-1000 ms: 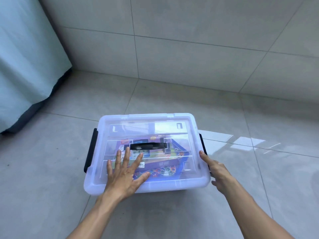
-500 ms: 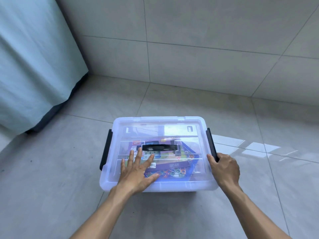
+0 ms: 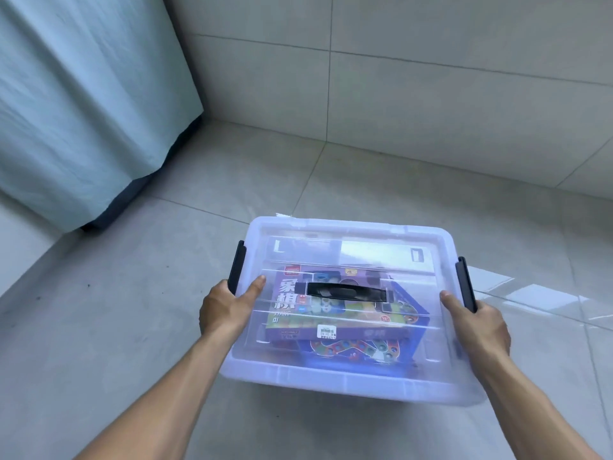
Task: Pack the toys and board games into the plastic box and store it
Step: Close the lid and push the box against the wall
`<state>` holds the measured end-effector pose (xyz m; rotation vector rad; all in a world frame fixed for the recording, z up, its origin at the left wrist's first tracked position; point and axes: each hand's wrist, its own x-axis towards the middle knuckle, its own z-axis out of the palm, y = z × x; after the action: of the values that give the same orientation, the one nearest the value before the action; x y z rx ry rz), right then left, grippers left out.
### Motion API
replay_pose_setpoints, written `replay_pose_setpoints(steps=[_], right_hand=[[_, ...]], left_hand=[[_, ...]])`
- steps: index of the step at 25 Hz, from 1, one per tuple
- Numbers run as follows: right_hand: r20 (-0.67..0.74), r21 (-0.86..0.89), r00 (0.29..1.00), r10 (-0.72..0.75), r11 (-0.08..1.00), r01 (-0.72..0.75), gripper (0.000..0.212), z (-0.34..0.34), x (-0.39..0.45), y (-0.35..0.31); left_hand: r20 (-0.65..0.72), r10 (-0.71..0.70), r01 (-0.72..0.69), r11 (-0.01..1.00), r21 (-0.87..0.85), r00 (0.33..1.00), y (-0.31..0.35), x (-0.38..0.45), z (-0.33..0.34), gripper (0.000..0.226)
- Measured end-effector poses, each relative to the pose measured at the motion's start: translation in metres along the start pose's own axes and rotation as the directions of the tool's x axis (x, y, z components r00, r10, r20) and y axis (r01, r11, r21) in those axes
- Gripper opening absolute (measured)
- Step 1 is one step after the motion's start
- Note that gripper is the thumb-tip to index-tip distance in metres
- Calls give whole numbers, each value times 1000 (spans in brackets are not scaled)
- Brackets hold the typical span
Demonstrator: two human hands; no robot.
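A clear plastic box (image 3: 331, 380) with its lid on sits in front of me over the tiled floor, whether lifted or resting I cannot tell. Black latches run along its left and right sides, and a black carry handle (image 3: 345, 291) lies flat in the lid's middle. Through the lid I see a purple board game box (image 3: 335, 322) on top of a blue game board (image 3: 358, 350). My left hand (image 3: 227, 308) grips the box's left side by the left latch (image 3: 237, 267), thumb on the lid. My right hand (image 3: 474, 323) grips the right side by the right latch (image 3: 464, 282).
A pale blue curtain (image 3: 83, 104) with a dark hem hangs at the left, down to the floor. A tiled wall (image 3: 398, 94) rises just behind the box. Grey floor tiles (image 3: 116, 327) spread to the left and front.
My left hand left the top of the lid and took hold of the box's left side. My right hand stays on the right side. The box now looks nearer and larger.
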<state>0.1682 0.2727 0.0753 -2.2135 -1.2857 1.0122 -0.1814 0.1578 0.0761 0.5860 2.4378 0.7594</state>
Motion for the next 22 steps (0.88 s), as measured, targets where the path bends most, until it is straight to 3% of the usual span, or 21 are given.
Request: replay_pose_setpoints(steps=[6, 10, 14, 18, 22], right_hand=[[0, 68, 1000, -17, 998, 17, 45, -33, -29, -66], [52, 87, 999, 9, 996, -13, 45, -104, -72, -153], [96, 46, 994, 52, 997, -56, 48, -155, -90, -246], [109, -5, 994, 14, 1000, -14, 51, -131, -80, -333], [95, -54, 995, -20, 998, 25, 50, -52, -50, -398]], left_hand=[[-30, -90, 89, 995, -43, 996, 57, -4, -59, 38], [-9, -82, 81, 996, -31, 997, 143, -24, -147, 34], [47, -162, 164, 985, -51, 986, 218, -27, -218, 31], [80, -266, 274, 956, -102, 961, 243, 24, -255, 28], [129, -271, 286, 951, -117, 954, 253, 137, -270, 17]])
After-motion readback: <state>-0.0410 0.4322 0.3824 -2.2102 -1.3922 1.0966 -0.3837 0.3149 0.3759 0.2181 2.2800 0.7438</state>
